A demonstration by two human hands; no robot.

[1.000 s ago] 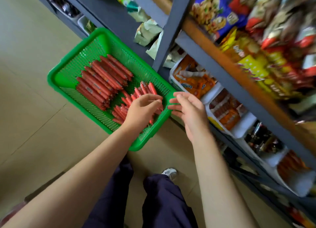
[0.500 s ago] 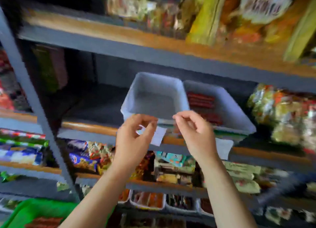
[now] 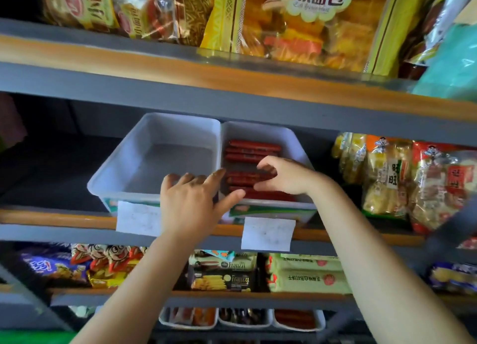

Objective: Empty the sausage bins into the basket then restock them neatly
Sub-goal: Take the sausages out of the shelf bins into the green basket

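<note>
White plastic left bin (image 3: 129, 168): on the middle shelf (image 3: 64, 221), nothing visible inside, a white paper label (image 3: 138, 221) hanging from its near edge.

Left hand (image 3: 191, 204): raised at the near rim where the two bins meet, fingers straight and spread, index finger reaching over the dividing wall, thumb out to the right; holds nothing.

White plastic right bin (image 3: 289, 137): touching the left bin's right side, same shelf, second paper label (image 3: 268, 234) below its near edge.

Red sausages (image 3: 253, 151): lying crosswise on the right bin's floor, one group at the far end, another at the near end, partly hidden by the hands.

Right hand (image 3: 286, 174): inside the right bin, over the near group of sausages, fingers curled and slightly apart; whether they grip a sausage cannot be told.

Rice cracker bags (image 3: 413, 183): right of the bins, same shelf.

Bread and snack packets (image 3: 296, 26): upper shelf.

Biscuit boxes (image 3: 222, 271): lower shelf, with small bins (image 3: 242, 318) on the shelf beneath.

Green basket (image 3: 31, 338): only a corner shows, bottom left.
</note>
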